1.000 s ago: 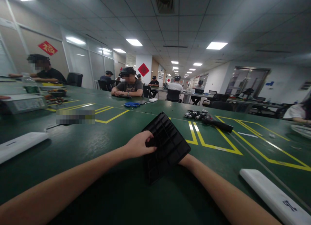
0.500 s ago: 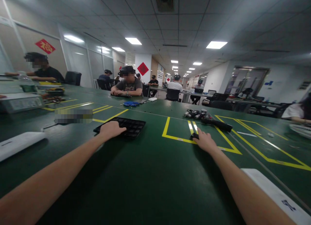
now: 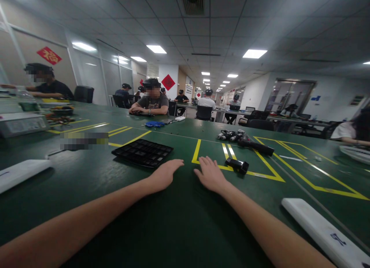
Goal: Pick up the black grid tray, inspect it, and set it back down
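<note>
A black gridded tray lies on the green table, left of centre. Just right of its near corner is my left hand, empty, with the thumb apart from the fingers. My right hand hovers at or rests on the table to the right, fingers spread and holding nothing. Beyond its right side a small black cylindrical object lies across the near yellow tape line. A long black object and a bundle of dark parts with metallic ends sit farther back.
White slabs lie at the left and right. A blue item is near the far edge, where a person sits. A box stands at the far left. Another person's white sleeve shows at the right.
Both hands have moved inward towards each other. My left hand has let go of the black tray, and my right hand has released the small black object, which now shows fully.
</note>
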`<state>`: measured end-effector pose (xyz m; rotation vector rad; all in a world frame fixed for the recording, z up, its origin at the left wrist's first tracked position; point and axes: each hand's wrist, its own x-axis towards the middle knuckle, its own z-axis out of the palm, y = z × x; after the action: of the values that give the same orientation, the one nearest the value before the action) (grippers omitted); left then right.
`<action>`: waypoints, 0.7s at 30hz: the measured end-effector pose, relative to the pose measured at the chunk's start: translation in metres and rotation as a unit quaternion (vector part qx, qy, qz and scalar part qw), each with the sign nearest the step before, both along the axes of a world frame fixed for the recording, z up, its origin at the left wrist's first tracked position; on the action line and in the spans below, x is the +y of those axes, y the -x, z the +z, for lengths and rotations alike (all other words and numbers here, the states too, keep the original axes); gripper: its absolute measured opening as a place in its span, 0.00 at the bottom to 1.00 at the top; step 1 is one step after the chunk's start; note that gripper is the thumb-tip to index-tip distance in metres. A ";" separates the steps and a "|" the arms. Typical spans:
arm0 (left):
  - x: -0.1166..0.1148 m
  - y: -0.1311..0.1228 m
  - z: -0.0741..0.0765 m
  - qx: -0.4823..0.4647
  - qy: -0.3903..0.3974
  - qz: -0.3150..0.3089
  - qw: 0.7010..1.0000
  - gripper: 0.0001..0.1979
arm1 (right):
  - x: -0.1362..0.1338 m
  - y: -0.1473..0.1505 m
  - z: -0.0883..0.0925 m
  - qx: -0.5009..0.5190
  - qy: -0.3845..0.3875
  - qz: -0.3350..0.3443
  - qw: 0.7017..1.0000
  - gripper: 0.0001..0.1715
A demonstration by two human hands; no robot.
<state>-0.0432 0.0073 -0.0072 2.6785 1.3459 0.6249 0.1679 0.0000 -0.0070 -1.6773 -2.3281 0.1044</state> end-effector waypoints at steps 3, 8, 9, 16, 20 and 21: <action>0.000 -0.003 -0.010 0.044 0.040 -0.016 0.998 0.24 | -0.012 0.018 -0.008 0.000 0.024 0.055 0.998 0.33; -0.008 -0.002 0.000 0.040 -0.043 -0.027 0.998 0.19 | -0.005 0.008 -0.001 -0.005 0.001 0.062 0.998 0.30; -0.015 -0.004 0.003 0.036 -0.058 -0.040 0.997 0.18 | 0.000 0.001 0.003 -0.008 -0.013 0.045 0.999 0.29; -0.071 -0.025 0.019 0.085 0.072 -0.188 0.976 0.20 | 0.028 -0.083 0.006 -0.085 -0.088 -0.187 0.975 0.26; -0.071 -0.026 0.025 0.103 0.055 -0.178 0.977 0.18 | 0.030 -0.107 -0.006 -0.086 -0.010 -0.225 0.970 0.26; -0.068 -0.025 0.027 0.114 0.032 -0.162 0.980 0.17 | 0.029 -0.108 -0.007 -0.081 -0.003 -0.227 0.971 0.26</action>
<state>-0.0183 -0.0606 0.0202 2.8912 0.9114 0.2432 0.2761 0.0294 -0.0141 -2.2381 -1.9777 -0.1357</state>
